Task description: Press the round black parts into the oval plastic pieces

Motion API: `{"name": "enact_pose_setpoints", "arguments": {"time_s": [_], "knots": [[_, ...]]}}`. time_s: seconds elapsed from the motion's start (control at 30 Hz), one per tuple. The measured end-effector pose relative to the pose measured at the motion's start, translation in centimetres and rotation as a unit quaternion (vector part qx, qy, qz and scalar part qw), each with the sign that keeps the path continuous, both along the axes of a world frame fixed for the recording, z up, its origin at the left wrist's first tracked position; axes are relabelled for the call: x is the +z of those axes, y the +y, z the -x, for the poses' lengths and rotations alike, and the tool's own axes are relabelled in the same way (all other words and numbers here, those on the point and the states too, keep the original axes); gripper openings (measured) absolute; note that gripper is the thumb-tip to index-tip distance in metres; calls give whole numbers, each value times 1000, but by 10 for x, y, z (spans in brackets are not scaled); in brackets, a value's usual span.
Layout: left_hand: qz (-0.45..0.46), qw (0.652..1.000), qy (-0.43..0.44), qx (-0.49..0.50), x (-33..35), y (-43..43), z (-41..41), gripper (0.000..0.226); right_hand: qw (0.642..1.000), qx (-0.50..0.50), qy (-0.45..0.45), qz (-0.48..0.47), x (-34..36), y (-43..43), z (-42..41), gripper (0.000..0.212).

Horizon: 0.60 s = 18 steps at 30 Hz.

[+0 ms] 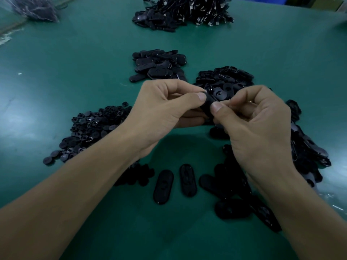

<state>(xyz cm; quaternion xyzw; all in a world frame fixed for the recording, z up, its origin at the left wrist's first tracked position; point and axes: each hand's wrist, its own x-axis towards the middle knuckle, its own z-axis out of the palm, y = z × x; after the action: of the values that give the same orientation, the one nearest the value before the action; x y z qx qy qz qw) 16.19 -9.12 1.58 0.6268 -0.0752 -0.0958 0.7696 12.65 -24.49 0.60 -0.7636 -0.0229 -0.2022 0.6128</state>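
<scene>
My left hand (165, 107) and my right hand (251, 117) meet above the middle of the green table (56, 81). Both grip one black oval plastic piece (207, 107) between them, thumbs pressing on its top; most of it is hidden by my fingers. A heap of round black parts (92, 128) lies to the left, by my left wrist. Loose oval pieces (163, 186) lie near the front, between my forearms.
More oval pieces are heaped behind my hands (157, 65), at the right (225, 77) and along my right forearm (308, 147). A big pile of black corded parts (185, 10) sits at the far edge. A plastic bag of parts (35, 7) lies far left.
</scene>
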Motion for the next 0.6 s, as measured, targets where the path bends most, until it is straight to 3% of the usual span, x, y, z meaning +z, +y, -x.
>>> {"name": "enact_pose_setpoints", "arguments": {"time_s": [0.2, 0.6], "knots": [[2, 1000, -19, -1, 0, 0, -1, 8, 1000, -7, 6, -9, 2, 0, -1, 27], [-84, 987, -132, 31, -7, -1, -2, 7, 999, -5, 17, -35, 3, 0, -2, 34]]}}
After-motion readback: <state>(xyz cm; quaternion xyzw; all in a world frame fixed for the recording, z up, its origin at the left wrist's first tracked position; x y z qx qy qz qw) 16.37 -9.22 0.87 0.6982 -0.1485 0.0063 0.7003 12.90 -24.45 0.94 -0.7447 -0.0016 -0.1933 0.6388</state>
